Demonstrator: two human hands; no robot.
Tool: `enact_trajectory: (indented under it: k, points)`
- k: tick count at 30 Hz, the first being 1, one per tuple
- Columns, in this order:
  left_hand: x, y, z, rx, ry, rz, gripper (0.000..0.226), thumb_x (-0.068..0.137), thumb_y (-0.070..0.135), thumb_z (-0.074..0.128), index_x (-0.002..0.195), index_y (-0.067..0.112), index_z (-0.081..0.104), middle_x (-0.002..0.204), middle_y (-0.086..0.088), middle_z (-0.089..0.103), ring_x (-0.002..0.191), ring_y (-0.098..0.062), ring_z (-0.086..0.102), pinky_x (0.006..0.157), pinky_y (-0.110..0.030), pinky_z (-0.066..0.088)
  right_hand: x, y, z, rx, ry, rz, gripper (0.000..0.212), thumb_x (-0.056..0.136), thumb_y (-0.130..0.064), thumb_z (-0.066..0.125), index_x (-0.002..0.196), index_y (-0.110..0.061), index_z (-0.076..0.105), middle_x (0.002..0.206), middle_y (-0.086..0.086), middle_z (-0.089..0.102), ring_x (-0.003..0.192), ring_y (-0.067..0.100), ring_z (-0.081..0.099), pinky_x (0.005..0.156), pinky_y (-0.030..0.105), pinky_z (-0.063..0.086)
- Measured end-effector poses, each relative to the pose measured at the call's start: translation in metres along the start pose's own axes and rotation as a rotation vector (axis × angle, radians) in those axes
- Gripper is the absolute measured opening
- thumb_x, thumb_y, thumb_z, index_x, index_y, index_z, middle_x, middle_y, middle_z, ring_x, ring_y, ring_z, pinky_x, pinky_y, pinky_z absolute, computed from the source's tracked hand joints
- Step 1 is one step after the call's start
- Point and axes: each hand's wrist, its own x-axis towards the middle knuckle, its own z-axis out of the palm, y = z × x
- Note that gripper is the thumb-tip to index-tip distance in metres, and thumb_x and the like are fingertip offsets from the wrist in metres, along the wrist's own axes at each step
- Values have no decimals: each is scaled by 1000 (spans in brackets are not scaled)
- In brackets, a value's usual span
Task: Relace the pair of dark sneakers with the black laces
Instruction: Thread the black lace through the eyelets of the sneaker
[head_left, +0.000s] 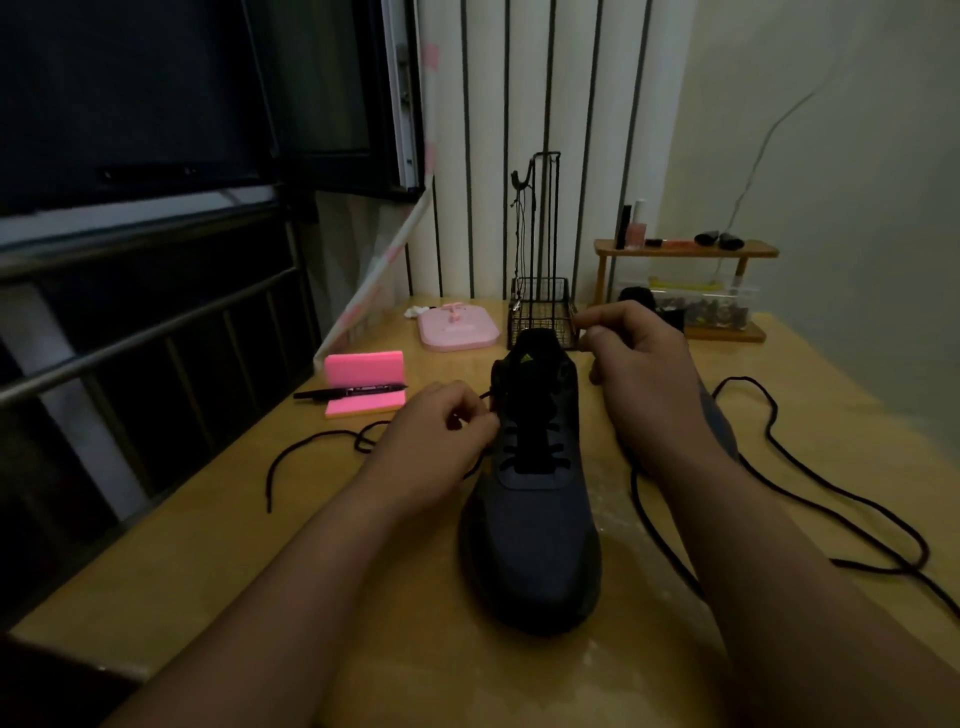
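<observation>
The dark sneaker (535, 519) is standing in the middle of the surface (234, 597), toe toward the near edge, its lower eyelets laced. The left hand (441, 436) is pinching the black lace (291, 453) in curled fingers at the sneaker's left eyelet row, with the slack trailing left. The right hand (639, 374) is hovering at the far right of the tongue with fingers curled, its grip not determinable, and a second lace (772, 439) is lying looped to the right.
</observation>
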Motion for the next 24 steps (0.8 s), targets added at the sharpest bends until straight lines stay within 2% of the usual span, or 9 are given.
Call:
enact_trajectory:
  k: [5,7,10,13,15,17,20,22,24]
  points:
    - [-1,15,-13,-249,-29,-139,8,102,18,61,100,12,64,79,-2,72,70,-11,64,61,-22,47,-3,-10,-2,224,-45,135,18,103,-11,52,106,-17,68,82,2,68,54,9,53,46,18,41]
    - [0,30,-21,-466,-8,-181,11,104,12,58,113,9,62,73,-5,67,64,-17,62,58,-25,50,-6,-15,-2,237,-194,174,17,106,-15,51,106,-13,67,76,2,71,50,12,53,44,19,41]
    - [5,53,-35,-784,-32,-212,19,105,10,51,121,7,61,78,-6,65,64,-17,59,57,-28,53,-13,-24,1,136,-513,187,19,105,-23,55,105,-12,71,87,4,78,53,16,56,46,20,42]
    - [12,72,-47,-1082,-101,-215,26,106,13,48,126,1,62,106,-13,74,86,-19,71,79,-35,62,-20,-29,7,74,-702,180,18,102,-26,61,111,-16,73,97,6,79,56,18,58,47,22,41]
    - [16,78,-49,-1204,-139,-214,33,105,11,49,133,-4,57,127,-21,70,111,-26,73,100,-41,59,-24,-30,10,118,-777,220,19,101,-25,64,113,-14,74,80,10,75,53,20,53,46,24,38]
    - [19,79,-46,-1245,-143,-215,36,105,8,47,137,-6,52,136,-27,64,125,-33,67,113,-46,49,-26,-30,10,182,-815,257,19,102,-23,64,111,-10,74,73,5,73,52,16,52,46,23,35]
    - [21,71,-42,-1278,-96,-204,39,102,4,45,139,-5,50,137,-25,64,129,-31,64,116,-46,46,-23,-31,5,337,-831,315,13,104,-17,58,99,-11,69,104,7,79,59,9,56,50,21,37]
    - [20,63,-40,-1174,-36,-219,38,100,7,49,136,-3,56,130,-17,68,123,-28,67,106,-42,54,-19,-33,1,402,-797,316,15,105,-18,53,100,-11,65,101,9,77,65,13,57,56,24,41]
    - [19,57,-36,-741,101,-231,26,102,17,55,120,5,68,110,-10,70,102,-27,67,83,-38,58,-15,-31,-1,385,-680,268,20,106,-22,51,102,-12,67,81,5,68,71,17,57,67,29,46]
